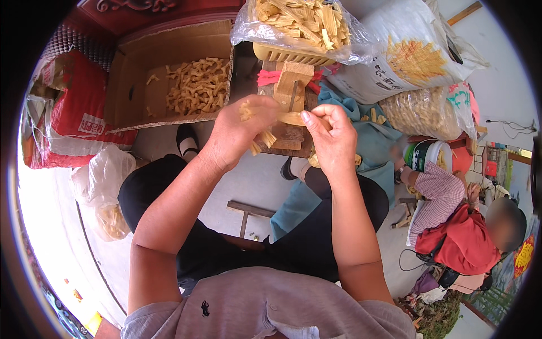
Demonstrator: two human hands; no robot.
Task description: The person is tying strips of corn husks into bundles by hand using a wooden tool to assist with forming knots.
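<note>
My left hand (243,129) is closed, its fingertips slightly blurred by motion. Several pale yellow strips (267,139) stick out below its palm, and a yellow piece shows near its knuckles. A flat yellow strip (292,119) stretches across to my right hand (335,135), whose thumb and forefinger pinch its end. Both hands are above a small wooden stand (288,144) with an upright wooden block (296,73) and a thin metal piece. Red cloth (267,77) is tied around the block. My left fingers hide part of the strip.
Short, knotted-looking yellow pieces (199,87) lie in a cardboard box (132,68) at the far left. A plastic-lined yellow basket (293,52) heaped with strips stands at the back. White sacks (389,51) are at the right, beyond a teal cloth (372,164). Another person (460,231) sits at right.
</note>
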